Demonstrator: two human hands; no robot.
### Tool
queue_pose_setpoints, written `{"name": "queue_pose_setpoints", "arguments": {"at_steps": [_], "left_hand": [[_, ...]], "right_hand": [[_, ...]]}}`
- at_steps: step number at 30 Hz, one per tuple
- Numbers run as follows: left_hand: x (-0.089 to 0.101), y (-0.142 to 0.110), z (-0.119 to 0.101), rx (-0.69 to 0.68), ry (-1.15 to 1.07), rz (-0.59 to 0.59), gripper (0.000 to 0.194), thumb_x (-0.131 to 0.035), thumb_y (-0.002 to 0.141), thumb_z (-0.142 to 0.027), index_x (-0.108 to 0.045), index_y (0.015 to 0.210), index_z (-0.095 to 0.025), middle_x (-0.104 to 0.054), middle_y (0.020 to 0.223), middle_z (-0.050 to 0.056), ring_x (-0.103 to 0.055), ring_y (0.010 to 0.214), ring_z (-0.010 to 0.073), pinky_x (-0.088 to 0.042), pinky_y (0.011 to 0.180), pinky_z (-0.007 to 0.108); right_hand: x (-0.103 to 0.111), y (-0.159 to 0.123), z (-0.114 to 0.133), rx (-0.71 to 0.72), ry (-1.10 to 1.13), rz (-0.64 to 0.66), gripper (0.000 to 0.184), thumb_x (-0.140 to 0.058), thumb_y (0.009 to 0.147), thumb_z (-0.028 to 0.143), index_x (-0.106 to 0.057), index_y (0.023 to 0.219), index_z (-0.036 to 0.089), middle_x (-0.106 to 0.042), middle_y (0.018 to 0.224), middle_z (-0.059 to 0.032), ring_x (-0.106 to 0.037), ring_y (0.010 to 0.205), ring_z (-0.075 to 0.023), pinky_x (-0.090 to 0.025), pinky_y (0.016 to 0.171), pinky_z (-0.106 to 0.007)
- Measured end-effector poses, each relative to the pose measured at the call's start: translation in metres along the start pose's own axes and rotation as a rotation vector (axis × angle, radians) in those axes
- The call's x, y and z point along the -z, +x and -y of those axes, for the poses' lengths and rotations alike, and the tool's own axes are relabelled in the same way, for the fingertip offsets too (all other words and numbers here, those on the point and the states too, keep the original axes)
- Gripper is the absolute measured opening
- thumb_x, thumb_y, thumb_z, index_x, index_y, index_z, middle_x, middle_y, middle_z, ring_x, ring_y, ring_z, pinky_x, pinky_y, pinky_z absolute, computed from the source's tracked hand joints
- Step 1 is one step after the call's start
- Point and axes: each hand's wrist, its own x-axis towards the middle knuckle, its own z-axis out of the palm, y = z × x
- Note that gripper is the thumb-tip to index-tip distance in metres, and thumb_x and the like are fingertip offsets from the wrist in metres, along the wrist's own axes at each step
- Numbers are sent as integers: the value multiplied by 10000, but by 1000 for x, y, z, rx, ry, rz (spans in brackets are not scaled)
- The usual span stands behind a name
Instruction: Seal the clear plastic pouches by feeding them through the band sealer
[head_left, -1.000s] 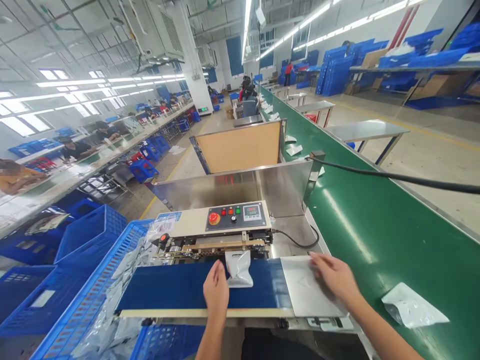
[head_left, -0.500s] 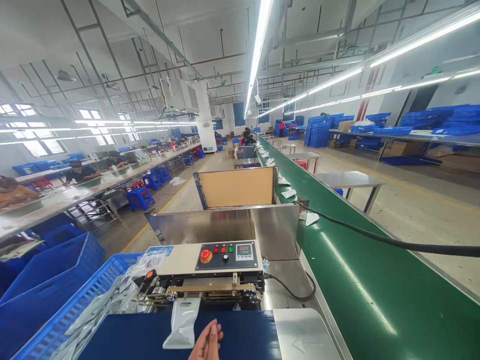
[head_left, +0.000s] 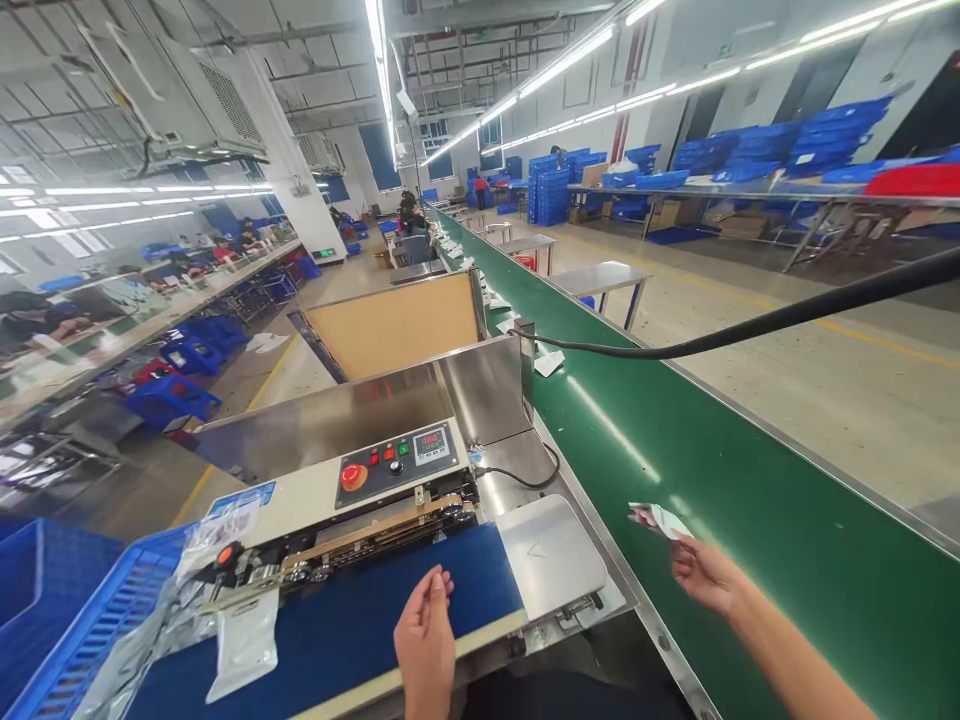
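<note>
My right hand (head_left: 709,577) reaches over the green conveyor belt (head_left: 780,560) and pinches the near end of a small white pouch (head_left: 661,521). Over the blue belt (head_left: 352,625) of a band sealing machine (head_left: 300,490) is my left hand (head_left: 427,625), its fingers curled together with nothing visible in them. A white bag (head_left: 246,645) lies on that blue belt to the left, its top edge at the sealing band. The machine's panel has a red stop knob (head_left: 352,476) and a lit digital display (head_left: 430,446).
At the left, a blue crate (head_left: 97,610) holds silvery bags. A metal plate (head_left: 551,555) extends the machine's right end. A black cable (head_left: 712,340) hangs across the green belt. Metal partitions (head_left: 375,400) stand behind the machine. People sit at a long bench (head_left: 97,345).
The view has turned right. The white bag has travelled left along the machine. My right hand has come into view with a white pouch; my left hand stays curled over the blue belt.
</note>
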Motion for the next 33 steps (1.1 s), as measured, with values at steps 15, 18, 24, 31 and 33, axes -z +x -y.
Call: {"name": "queue_pose_setpoints", "arguments": {"at_steps": [15,18,24,31,33], "left_hand": [[-60,-28,-59,-674,185,571,280,-625,1045,-276,-867,1185,-270,-838,1218,109,-772,1214,301,-602,1102,468],[-56,-28,-55,-407,131,517,332,-634,1051,-429,-889,1085,-218,-853,1117,122,-793,1058,296,-617,977,387],[-65,-16,-39,-58,-54,571,568,-715,907,-671,-838,798,-127,-754,768,79,-620,717,209,-502,673,292],[-87,25,-11,230,-121,300,524,-835,683,-651,-705,600,-150,-503,533,-12,-382,525,103,-304,523,238],[-87,34,-10,215,-114,273,503,-824,692,-629,-691,588,-155,-539,564,2,-406,541,109,-315,537,244]], "right_hand": [[-148,-117,-10,-154,-238,362,415,-848,794,566,-704,911,195,-625,726,5,-423,494,-68,-297,404,-184],[-151,-115,-13,210,-464,408,602,-877,715,623,-766,1137,209,-628,751,11,-474,581,-123,-404,504,-248],[-176,-113,-24,350,-602,500,592,-713,810,803,-709,757,213,-614,675,-15,-517,633,-165,-436,581,-282],[-196,-57,-43,-9,-431,371,495,-845,673,640,-604,711,210,-582,531,5,-448,449,-102,-316,451,-230],[-206,-47,-45,-16,-448,373,453,-844,683,591,-620,727,200,-597,533,2,-465,444,-99,-331,446,-219]]}}
